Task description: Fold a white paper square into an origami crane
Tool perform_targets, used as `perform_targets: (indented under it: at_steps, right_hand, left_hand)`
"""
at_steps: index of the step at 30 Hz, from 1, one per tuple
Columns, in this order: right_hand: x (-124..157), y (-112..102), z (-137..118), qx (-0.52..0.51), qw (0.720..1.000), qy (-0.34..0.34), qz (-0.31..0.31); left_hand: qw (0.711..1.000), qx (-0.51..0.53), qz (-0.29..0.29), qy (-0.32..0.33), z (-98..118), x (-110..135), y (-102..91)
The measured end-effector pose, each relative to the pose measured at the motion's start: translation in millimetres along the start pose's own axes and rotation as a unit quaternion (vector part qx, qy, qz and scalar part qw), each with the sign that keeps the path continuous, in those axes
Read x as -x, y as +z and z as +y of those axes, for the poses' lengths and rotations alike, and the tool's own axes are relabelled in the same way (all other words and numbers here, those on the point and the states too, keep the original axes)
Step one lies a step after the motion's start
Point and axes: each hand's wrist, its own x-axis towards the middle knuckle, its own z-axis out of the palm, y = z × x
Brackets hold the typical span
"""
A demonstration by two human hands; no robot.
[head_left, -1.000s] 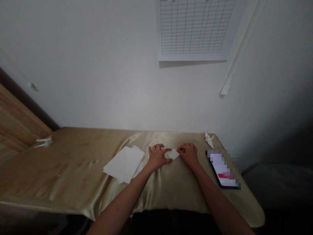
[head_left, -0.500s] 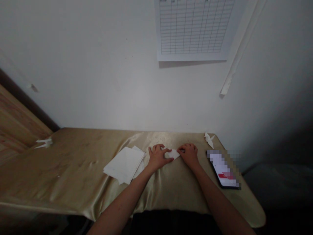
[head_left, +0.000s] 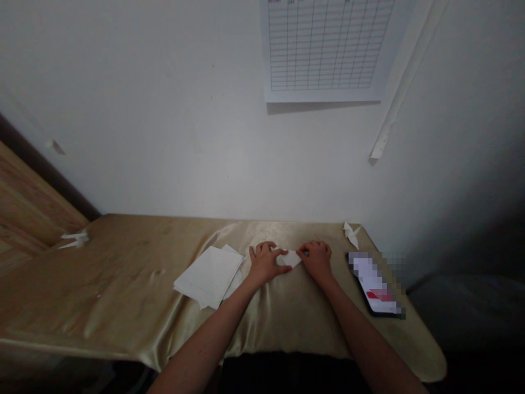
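A small folded piece of white paper [head_left: 292, 258] lies on the gold satin tablecloth [head_left: 123, 295] between my two hands. My left hand [head_left: 264, 264] rests on its left part, fingers curled and the thumb pressing across the paper. My right hand [head_left: 316, 259] sits at its right edge with fingers bent down, pinching or pressing the fold. Most of the paper is hidden under the fingers.
A stack of white sheets [head_left: 210, 275] lies left of my hands. A phone [head_left: 376, 284] with a lit screen lies to the right. One folded paper crane [head_left: 351, 232] stands at the back right corner, another [head_left: 74, 239] at the far left. A grid chart [head_left: 326, 46] hangs on the wall.
Both hands stay on the folded paper; only tiny shifts of fingers and camera show.
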Motion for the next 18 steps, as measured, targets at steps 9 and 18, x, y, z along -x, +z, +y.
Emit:
perform_targets:
  at_steps: [9, 18]
  right_hand:
    - [1.5, -0.5, -3.9, 0.025, 1.000, -0.002, 0.000]
    - [1.4, 3.1, -3.5, 0.024, 1.000, 0.002, 0.007]
  left_hand:
    - [1.000, -0.008, -0.002, -0.001, 1.4, 0.7, 0.7]
    - [0.999, -0.024, 0.006, 0.042, 2.6, 5.1, -0.4]
